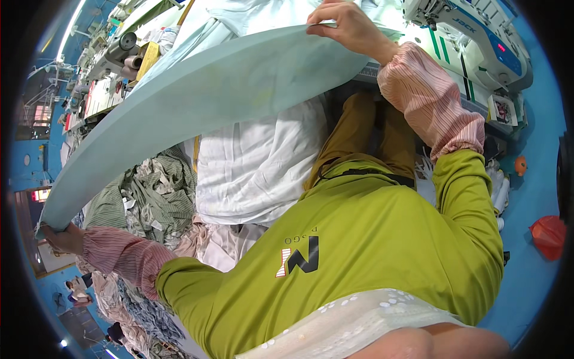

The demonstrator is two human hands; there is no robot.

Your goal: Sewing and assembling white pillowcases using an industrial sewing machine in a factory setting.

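Observation:
A long pale blue-green piece of cloth (209, 90) is stretched between my two hands in a wide arc. My left hand (64, 238), at the far left, grips one end of it with the fingers closed. At the top, my right hand (350, 27) pinches the cloth's upper edge between thumb and fingers, close to the sewing machine (478, 39). The cloth hangs over my lap side and hides part of the table behind it. Both my forearms wear pink striped sleeve covers.
A white cloth pile (257, 164) lies beside my legs, with green striped garments (158, 191) to its left. More pale cloth (239, 15) covers the table at the top. A small white box (502, 111) sits at the machine table's right; a red bag (547, 237) is on the blue floor.

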